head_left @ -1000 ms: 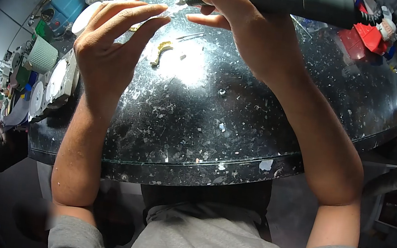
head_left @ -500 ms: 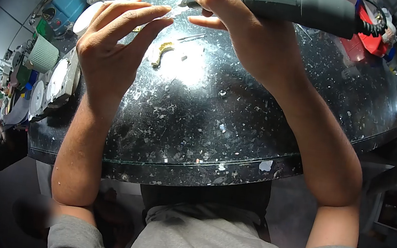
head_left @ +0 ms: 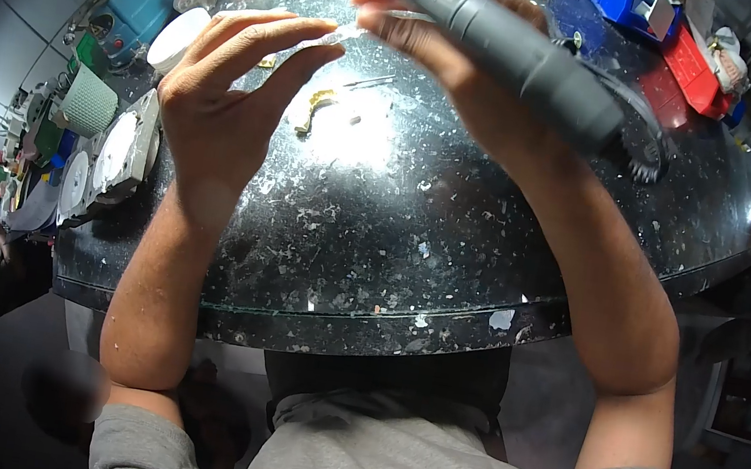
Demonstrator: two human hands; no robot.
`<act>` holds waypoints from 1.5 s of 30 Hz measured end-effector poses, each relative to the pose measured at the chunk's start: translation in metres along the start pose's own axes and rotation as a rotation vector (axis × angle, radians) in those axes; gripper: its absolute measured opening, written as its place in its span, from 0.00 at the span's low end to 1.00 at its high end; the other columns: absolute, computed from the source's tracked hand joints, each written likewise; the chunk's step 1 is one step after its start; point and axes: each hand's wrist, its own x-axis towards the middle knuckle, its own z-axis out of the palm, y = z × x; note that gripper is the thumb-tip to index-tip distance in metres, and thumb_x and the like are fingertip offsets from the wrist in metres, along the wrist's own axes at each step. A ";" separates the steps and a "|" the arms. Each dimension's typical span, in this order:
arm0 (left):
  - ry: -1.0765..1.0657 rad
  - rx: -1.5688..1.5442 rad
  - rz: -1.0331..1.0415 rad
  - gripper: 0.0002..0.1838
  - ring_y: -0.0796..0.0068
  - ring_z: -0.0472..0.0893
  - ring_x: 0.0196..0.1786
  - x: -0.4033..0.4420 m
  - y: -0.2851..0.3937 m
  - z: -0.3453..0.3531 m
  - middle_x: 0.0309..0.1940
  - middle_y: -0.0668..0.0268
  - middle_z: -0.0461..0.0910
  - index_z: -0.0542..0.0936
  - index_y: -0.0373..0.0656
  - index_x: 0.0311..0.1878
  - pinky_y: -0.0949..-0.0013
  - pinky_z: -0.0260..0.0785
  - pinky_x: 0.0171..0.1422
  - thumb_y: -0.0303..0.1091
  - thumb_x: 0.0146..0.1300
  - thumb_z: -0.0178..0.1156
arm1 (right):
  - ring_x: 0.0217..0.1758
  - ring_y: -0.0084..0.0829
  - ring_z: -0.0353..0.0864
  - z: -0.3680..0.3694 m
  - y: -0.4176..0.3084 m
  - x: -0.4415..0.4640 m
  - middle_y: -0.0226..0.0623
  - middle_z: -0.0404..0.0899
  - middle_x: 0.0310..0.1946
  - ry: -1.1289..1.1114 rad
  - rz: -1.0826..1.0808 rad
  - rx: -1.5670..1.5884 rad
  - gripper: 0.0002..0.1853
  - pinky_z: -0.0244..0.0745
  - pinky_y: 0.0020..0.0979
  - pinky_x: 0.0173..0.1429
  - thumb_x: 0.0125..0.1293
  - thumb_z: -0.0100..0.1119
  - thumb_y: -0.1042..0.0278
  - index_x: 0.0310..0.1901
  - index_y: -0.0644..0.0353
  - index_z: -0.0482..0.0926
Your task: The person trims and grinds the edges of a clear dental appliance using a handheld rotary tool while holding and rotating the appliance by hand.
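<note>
My right hand [head_left: 461, 51], blurred by motion, is closed around a thick dark grey rotary handpiece [head_left: 531, 61] whose coiled cord trails off to the right. Between thumb and fingertips, my left hand [head_left: 233, 88] pinches a small, clear, shiny piece [head_left: 347, 32]. The right fingertips are close to this piece; whether they touch it I cannot make out. The tool's tip is hidden behind my right fingers. Below the hands a curved yellowish piece [head_left: 313, 112] and a thin metal tool [head_left: 369, 83] lie on the black table [head_left: 373, 253].
Left of my hand stand a white tub [head_left: 176, 39], a teal container [head_left: 138, 2] and a pale woven basket [head_left: 89, 102]. A grey tray with white discs [head_left: 120, 154] is at the left edge. Blue [head_left: 619, 3] and red bins [head_left: 696, 73] sit at the back right.
The handpiece has swung from nearly level to slanting, its back end dropping toward me. My right fingers have come nearer the clear piece. My left hand has moved slightly right.
</note>
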 end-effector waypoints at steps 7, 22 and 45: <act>0.050 -0.090 -0.134 0.13 0.73 0.87 0.43 -0.002 0.000 0.000 0.39 0.65 0.89 0.88 0.41 0.43 0.71 0.77 0.49 0.27 0.53 0.77 | 0.48 0.24 0.87 0.004 -0.019 0.001 0.32 0.87 0.44 -0.025 0.049 -0.043 0.13 0.84 0.26 0.55 0.64 0.68 0.78 0.50 0.54 0.85; 0.069 -0.197 -0.218 0.12 0.77 0.87 0.42 -0.003 -0.005 0.000 0.39 0.64 0.89 0.89 0.41 0.45 0.74 0.78 0.48 0.26 0.57 0.75 | 0.51 0.25 0.85 0.002 -0.017 0.003 0.34 0.85 0.47 0.114 0.206 0.015 0.12 0.80 0.27 0.59 0.66 0.66 0.73 0.51 0.59 0.83; 0.081 -0.183 -0.244 0.10 0.75 0.87 0.42 -0.001 -0.002 -0.003 0.39 0.63 0.89 0.88 0.39 0.42 0.72 0.77 0.48 0.21 0.57 0.72 | 0.39 0.19 0.82 -0.003 -0.020 0.003 0.32 0.82 0.36 0.083 0.195 0.014 0.07 0.78 0.24 0.46 0.66 0.64 0.68 0.40 0.62 0.81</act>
